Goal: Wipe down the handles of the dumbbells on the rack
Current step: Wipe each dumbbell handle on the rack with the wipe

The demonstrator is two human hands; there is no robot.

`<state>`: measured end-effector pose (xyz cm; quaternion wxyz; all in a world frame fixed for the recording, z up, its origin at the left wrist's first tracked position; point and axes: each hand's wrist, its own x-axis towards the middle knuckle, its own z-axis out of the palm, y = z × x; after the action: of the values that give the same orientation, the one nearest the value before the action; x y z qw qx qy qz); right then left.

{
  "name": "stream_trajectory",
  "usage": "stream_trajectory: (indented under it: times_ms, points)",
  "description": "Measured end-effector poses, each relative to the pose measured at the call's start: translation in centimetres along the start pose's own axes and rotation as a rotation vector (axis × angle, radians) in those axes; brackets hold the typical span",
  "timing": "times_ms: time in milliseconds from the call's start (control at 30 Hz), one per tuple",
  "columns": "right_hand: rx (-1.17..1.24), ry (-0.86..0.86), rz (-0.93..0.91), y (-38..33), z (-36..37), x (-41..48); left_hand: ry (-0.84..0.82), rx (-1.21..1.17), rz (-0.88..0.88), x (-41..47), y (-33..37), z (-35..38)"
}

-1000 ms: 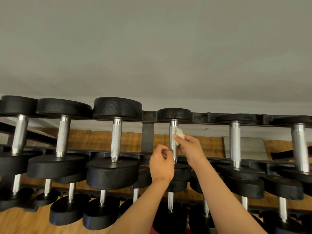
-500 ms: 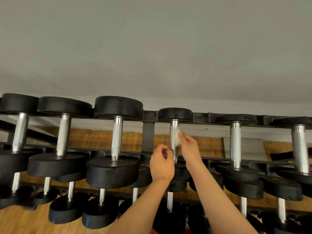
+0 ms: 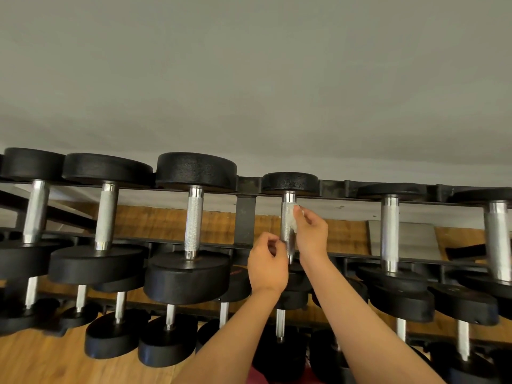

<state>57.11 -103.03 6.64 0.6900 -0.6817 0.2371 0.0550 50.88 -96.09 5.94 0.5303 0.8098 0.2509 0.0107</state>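
A small black dumbbell [image 3: 289, 182] lies across the top tier of the black rack [image 3: 245, 217], its knurled steel handle [image 3: 285, 234] running towards me. My right hand [image 3: 312, 235] pinches a crumpled white wipe [image 3: 295, 218] and presses it on the right side of that handle near its far end. My left hand [image 3: 267, 266] is just below and left, with fingers and thumb curled round the near part of the same handle. The handle's near end is partly hidden by both hands.
Bigger dumbbells lie on either side, one with its handle [image 3: 194, 220] to the left and one with its handle [image 3: 389, 234] to the right. Lower tiers hold several more black dumbbells [image 3: 166, 342]. Behind is a grey wall [image 3: 249, 79], below a wooden floor [image 3: 41, 361].
My right hand has brought the wipe slightly left from beside the handle onto it. My left hand has stayed at the handle's near part.
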Motion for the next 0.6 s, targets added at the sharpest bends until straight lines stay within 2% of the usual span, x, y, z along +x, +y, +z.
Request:
stream_trajectory:
  times_ms: [200,367,600]
  points:
    - [0.092,0.011,0.01,-0.5,0.3,-0.3,-0.001,-0.006,-0.002,0.0,0.1,0.0]
    - [0.15,0.132,-0.003,-0.8,0.7,0.0,-0.008,0.0,-0.012,0.0,0.0,0.0]
    - [0.062,0.064,-0.047,-0.6,-0.1,0.2,-0.005,-0.005,-0.002,0.0,0.0,-0.1]
